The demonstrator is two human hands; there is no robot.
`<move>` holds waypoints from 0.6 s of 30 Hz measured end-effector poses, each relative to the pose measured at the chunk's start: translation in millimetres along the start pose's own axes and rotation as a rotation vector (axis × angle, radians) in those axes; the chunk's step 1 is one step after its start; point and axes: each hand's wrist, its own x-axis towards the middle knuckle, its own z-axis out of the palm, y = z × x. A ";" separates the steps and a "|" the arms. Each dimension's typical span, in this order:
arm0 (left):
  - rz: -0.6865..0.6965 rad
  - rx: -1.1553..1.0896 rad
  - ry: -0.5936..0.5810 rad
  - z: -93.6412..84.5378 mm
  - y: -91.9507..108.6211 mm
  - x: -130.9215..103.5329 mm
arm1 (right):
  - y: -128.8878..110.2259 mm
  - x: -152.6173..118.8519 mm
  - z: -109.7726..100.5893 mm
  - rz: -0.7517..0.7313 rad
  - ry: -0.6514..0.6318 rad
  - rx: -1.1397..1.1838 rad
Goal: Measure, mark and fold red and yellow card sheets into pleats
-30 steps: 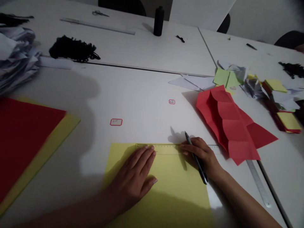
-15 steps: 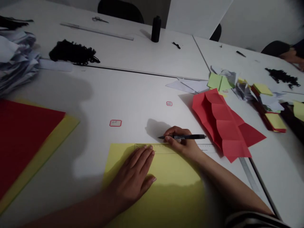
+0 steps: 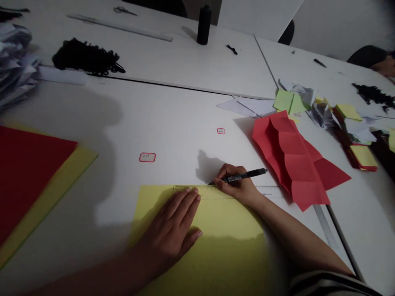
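A yellow sheet [image 3: 216, 250] lies on the white table in front of me. Along its top edge rests a clear ruler [image 3: 216, 193]. My left hand [image 3: 177, 226] lies flat on the sheet, fingertips pressing on the ruler's left part, thumb held apart. Just above the ruler, my right hand [image 3: 236, 184] grips a black pen [image 3: 247, 174] with its tip pointing left, at the ruler's upper edge. A folded red paper [image 3: 293, 160] stands creased to the right of my right hand.
Red sheets [image 3: 31, 172] over yellow ones lie at the left. Crumpled papers [image 3: 15, 65], black cords [image 3: 86, 57] and a black bottle [image 3: 204, 25] are farther back. Sticky-note stacks [image 3: 362, 156] lie right. Part of a person's hand [image 3: 384, 65] shows at the right edge.
The pen tip has come down to the ruler's edge and the pen is more tilted. The view has shifted slightly. My left hand stays on the ruler.
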 end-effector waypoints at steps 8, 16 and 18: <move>0.011 0.023 0.011 -1.2 0.4 -1.5 | 1.4 -0.7 0.0 0.008 -0.004 -0.011; -0.003 0.011 -0.003 0.6 0.4 -1.5 | 3.1 -1.3 -0.1 0.017 -0.014 -0.019; -0.001 0.014 0.002 0.0 0.5 -1.2 | 4.3 -1.5 0.0 0.007 -0.014 -0.020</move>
